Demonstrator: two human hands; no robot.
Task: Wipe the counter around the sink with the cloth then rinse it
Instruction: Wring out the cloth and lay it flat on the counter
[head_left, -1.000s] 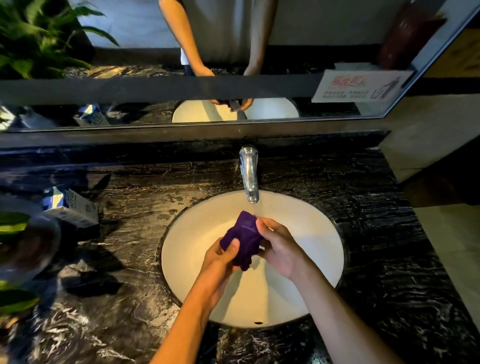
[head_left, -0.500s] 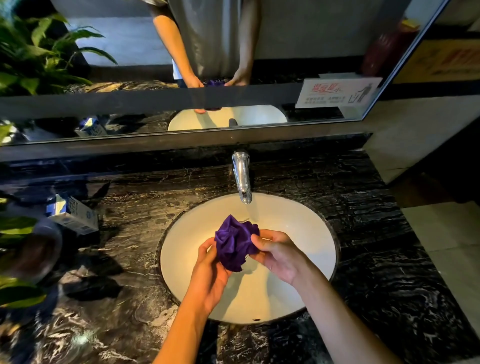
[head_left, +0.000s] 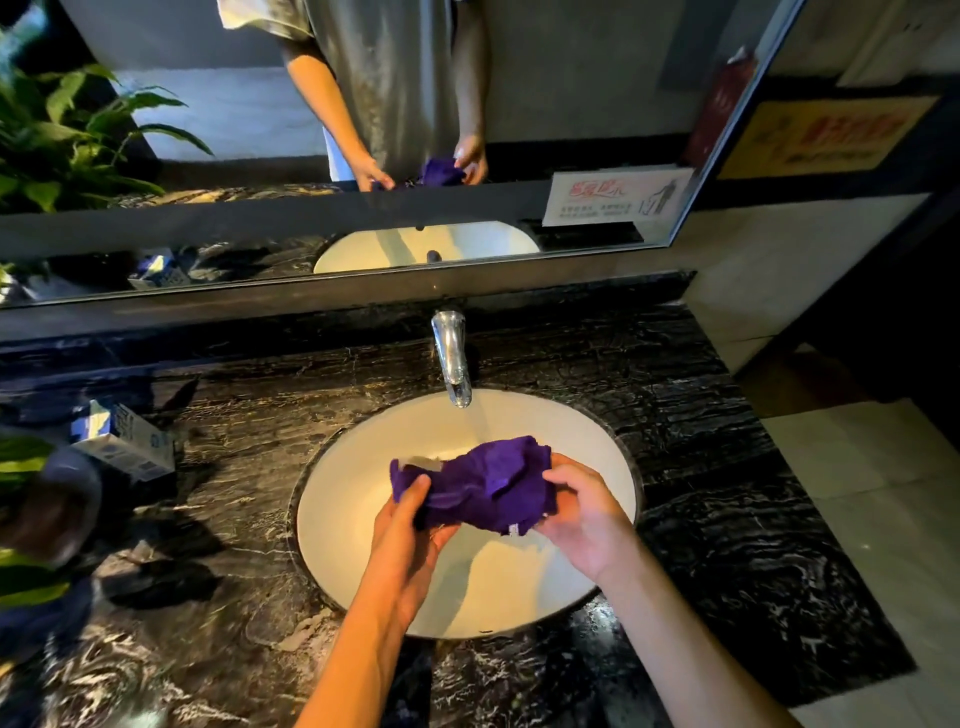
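A purple cloth (head_left: 483, 483) is spread between both hands above the white oval sink (head_left: 343, 499). My left hand (head_left: 408, 535) grips its left end with the thumb on top. My right hand (head_left: 582, 514) holds its right end from the side. The chrome tap (head_left: 451, 358) stands at the back of the basin, its spout just beyond the cloth; whether water runs I cannot tell. Black marble counter (head_left: 691, 441) surrounds the sink and looks wet in places.
A small blue and white carton (head_left: 127, 441) lies on the counter at the left. Plant leaves and a dark pot (head_left: 36, 499) crowd the left edge. A mirror (head_left: 545, 104) with a white sign (head_left: 613, 200) runs along the back. Tiled floor lies right of the counter.
The cloth was a bunched ball squeezed between both hands; now it is pulled open sideways and the hands have moved apart. The view has shifted slightly.
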